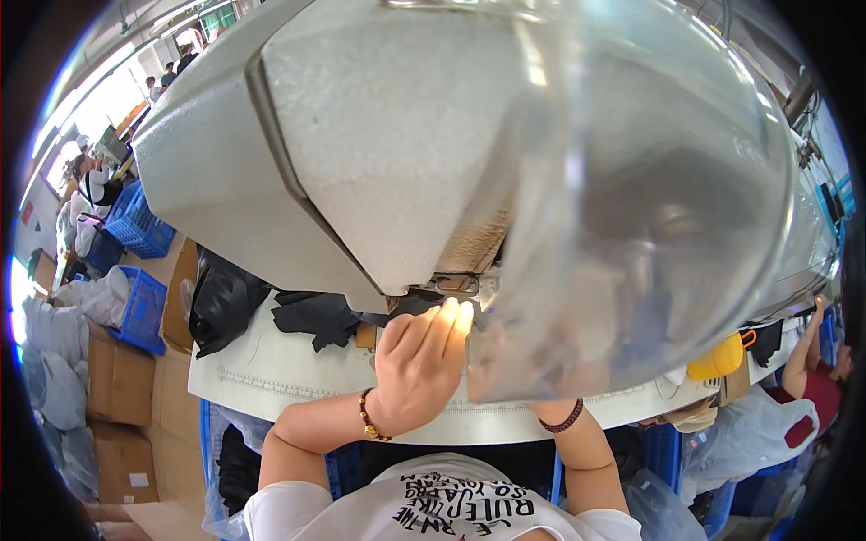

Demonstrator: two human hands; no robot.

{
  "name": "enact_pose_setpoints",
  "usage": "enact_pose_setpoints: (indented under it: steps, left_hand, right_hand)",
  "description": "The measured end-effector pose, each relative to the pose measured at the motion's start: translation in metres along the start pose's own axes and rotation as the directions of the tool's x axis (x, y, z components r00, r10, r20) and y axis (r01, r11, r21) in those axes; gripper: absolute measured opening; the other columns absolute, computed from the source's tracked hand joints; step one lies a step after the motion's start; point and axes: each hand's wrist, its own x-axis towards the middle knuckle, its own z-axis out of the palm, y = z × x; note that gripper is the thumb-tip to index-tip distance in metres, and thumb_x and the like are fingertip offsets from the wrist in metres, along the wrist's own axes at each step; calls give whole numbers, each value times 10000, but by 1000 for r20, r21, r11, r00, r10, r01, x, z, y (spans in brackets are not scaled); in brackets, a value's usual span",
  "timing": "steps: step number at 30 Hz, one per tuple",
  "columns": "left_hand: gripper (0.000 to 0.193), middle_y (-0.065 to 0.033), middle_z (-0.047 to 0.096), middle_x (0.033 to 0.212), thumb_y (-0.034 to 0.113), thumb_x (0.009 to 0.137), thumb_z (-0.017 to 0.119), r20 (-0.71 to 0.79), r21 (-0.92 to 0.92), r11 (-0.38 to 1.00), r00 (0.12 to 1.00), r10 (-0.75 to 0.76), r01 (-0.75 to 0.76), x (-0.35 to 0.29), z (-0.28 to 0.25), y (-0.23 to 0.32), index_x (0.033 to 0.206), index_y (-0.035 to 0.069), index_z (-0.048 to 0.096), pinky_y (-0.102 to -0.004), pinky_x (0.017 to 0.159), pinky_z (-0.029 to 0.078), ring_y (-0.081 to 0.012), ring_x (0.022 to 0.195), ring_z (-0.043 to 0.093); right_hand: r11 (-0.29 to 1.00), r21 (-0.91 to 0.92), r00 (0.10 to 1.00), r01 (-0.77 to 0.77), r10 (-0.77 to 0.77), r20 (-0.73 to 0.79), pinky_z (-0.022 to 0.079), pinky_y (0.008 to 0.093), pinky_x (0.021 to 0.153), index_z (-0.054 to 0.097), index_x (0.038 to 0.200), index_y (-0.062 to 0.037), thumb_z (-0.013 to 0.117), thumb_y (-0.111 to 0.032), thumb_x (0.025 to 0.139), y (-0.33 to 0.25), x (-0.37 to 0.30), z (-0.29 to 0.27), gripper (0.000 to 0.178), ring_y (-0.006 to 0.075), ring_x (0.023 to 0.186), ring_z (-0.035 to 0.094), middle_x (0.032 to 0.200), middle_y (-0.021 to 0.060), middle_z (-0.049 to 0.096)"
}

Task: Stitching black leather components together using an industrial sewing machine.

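My left hand (421, 365) is under the front of a big grey machine head (388, 135). Its fingers are stretched out side by side, tips at the lit metal foot (457, 285) below the head. Whatever lies beneath those fingers is hidden. My right hand (537, 365) shows only as a blur through a curved clear shield (686, 234), so its fingers and anything in them cannot be made out. Left of my left hand, cut black pieces of material (316, 317) lie on the white table (262, 365).
A black bag-like bundle (225, 302) rests at the table's left end. A yellow container (715, 358) stands right. Blue crates (140, 311) and cardboard boxes (120, 377) line the left floor. Another person's arm (803, 361) shows far right. A clear bag (740, 442) hangs near the right edge.
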Motion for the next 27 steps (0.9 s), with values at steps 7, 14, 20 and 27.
enact_pose_setpoints:
  steps: [7,14,20,27]
  left_hand:
    - [294,-157,610,888,51,508,570,-69,-69,997,997,20,-25,-3,6,1,776,-65,606,-287,644,430,-197,740,586]
    - [225,-118,505,748,44,471,601,47,-220,962,983,177,-162,-2,-3,-24,677,-22,538,-340,636,441,-236,652,527]
    - [224,-132,541,800,40,469,585,57,-184,974,988,146,-133,-5,-6,-31,680,-28,556,-305,604,440,-228,676,543]
    - [322,-54,565,846,0,511,597,66,-265,957,989,135,-113,2,-2,-36,832,20,598,-267,510,416,-174,726,563]
  right_hand:
    - [986,131,994,-103,105,-14,489,391,658,645,817,-32,613,-47,624,-16,-17,19,197,285,768,588,867,129,601]
    - [999,-1,996,46,-46,-77,480,412,692,666,801,-40,648,-103,649,-40,-3,10,166,272,768,582,854,105,594]
    - [903,403,985,-147,95,146,484,399,729,658,881,-50,658,-143,693,7,-5,-2,210,263,803,598,887,95,611]
    - [813,510,941,-282,131,312,484,389,758,649,938,-63,667,-179,724,49,-34,-3,244,257,833,607,925,90,624]
